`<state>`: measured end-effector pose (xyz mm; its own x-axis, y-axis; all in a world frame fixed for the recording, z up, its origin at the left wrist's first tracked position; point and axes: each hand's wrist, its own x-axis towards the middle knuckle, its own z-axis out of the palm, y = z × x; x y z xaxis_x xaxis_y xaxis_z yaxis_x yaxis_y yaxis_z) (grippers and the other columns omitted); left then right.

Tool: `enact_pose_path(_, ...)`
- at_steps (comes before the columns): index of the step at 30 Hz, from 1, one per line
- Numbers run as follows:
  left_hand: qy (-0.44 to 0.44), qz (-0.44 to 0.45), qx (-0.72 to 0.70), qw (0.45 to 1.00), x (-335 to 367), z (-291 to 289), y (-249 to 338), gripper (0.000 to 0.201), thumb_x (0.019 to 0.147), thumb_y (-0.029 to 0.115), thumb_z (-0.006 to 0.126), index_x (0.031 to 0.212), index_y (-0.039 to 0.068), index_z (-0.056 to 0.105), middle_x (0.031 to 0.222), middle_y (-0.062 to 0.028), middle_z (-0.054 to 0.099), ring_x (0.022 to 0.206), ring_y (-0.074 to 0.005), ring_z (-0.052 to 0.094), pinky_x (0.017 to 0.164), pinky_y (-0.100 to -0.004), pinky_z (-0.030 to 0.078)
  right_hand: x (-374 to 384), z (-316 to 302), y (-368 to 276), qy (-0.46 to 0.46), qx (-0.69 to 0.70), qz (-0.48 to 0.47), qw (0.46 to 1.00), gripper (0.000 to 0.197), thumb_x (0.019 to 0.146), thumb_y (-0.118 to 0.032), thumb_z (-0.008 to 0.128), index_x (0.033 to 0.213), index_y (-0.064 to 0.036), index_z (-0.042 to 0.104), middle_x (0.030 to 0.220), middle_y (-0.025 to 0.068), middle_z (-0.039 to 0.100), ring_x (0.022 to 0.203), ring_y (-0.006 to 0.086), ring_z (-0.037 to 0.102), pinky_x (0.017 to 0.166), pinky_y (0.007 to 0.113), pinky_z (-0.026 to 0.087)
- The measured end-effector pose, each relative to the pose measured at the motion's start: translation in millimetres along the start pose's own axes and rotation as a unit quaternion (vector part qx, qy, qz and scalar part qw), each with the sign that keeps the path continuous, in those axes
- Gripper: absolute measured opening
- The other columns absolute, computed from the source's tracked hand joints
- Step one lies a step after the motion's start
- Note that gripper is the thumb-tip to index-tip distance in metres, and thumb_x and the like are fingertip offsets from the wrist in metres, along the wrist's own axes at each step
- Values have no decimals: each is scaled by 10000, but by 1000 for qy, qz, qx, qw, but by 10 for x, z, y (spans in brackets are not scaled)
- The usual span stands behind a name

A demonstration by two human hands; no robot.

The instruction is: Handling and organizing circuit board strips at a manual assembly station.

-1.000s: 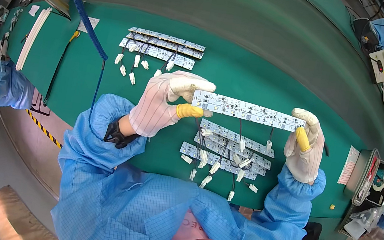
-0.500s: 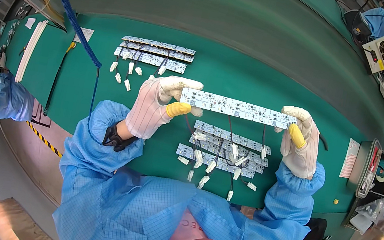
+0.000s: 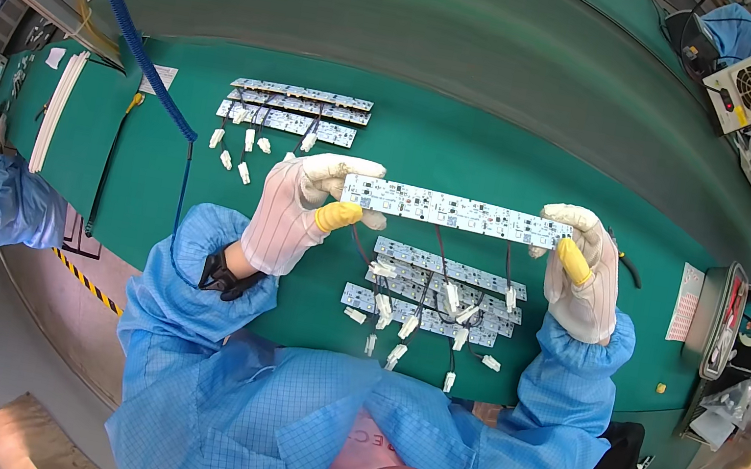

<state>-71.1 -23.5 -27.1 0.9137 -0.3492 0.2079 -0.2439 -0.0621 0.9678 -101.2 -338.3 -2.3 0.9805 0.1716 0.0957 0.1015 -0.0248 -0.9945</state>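
A long white circuit board (image 3: 454, 211) is held up level above the table, its component side showing. My left hand (image 3: 306, 201), in a striped white glove with a yellow thumb tip, pinches the board's left end. At its right end, my right hand (image 3: 581, 266) grips it in a matching glove. Dark wires with white connectors dangle from the board. Below it lies a stack of similar circuit boards (image 3: 488, 303) with several white connectors (image 3: 397, 355) spread toward me. Farther back on the left sits another group of boards (image 3: 295, 124), also with wired connectors.
The green mat (image 3: 282, 318) covers the table. A blue coiled cord (image 3: 126, 4) hangs at the left, near white rods (image 3: 58, 112). At the right are pliers (image 3: 630, 268), partly behind my hand, and a metal tray (image 3: 726, 323). A person's blue sleeve (image 3: 3, 202) shows far left.
Both hands and the held board have shifted slightly left in the picture. The view has moved a little too, and more of the pliers shows beside my right hand.
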Motion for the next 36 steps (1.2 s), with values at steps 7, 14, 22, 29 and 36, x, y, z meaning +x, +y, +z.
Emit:
enact_pose_path(7, -6, -4, -10, 1000, -15, -6, -11, 513, 863, 438, 617, 1149, 15, 573, 815, -40, 722, 756, -78, 633, 698, -224, 455, -2, -19, -27, -6, 13, 39, 999, 428, 900, -317, 619, 1125, 35, 528, 910, 59, 587, 806, 98, 556, 732, 208, 432)
enact_pose_path(14, -8, 6, -4, 1000, -13, -4, -13, 515, 862, 440, 615, 1150, 14, 571, 815, -34, 722, 734, -72, 624, 701, -215, 438, -24, -29, -13, -5, 60, 60, 996, 447, 885, -311, 640, 1134, 38, 515, 922, 70, 588, 813, 107, 555, 736, 217, 435)
enact_pose_path(22, -2, -6, 20, 1000, -19, -3, 23, 500, 866, 449, 609, 1123, 20, 591, 800, -17, 722, 683, -55, 596, 657, -210, 419, -16, -14, -55, -25, 66, 37, 997, 251, 911, -14, 510, 1155, 42, 493, 861, 60, 628, 812, 91, 569, 724, 190, 429)
enact_pose_path(29, 6, -3, -6, 1000, -14, 26, 23, 521, 863, 462, 609, 1121, 10, 589, 793, -26, 720, 670, -54, 586, 629, -208, 426, -23, -28, -85, -25, 90, 102, 990, 244, 915, -15, 499, 1153, 40, 492, 843, 57, 626, 808, 87, 568, 737, 191, 430)
enact_pose_path(36, -28, -45, -22, 998, -22, -32, 43, 562, 861, 380, 651, 1166, -73, 518, 856, -137, 689, 797, -165, 668, 802, -287, 495, -18, 10, -38, -1, 99, 61, 993, 439, 893, -302, 631, 1146, 30, 499, 801, 86, 609, 448, 20, 375, 391, 152, 243)
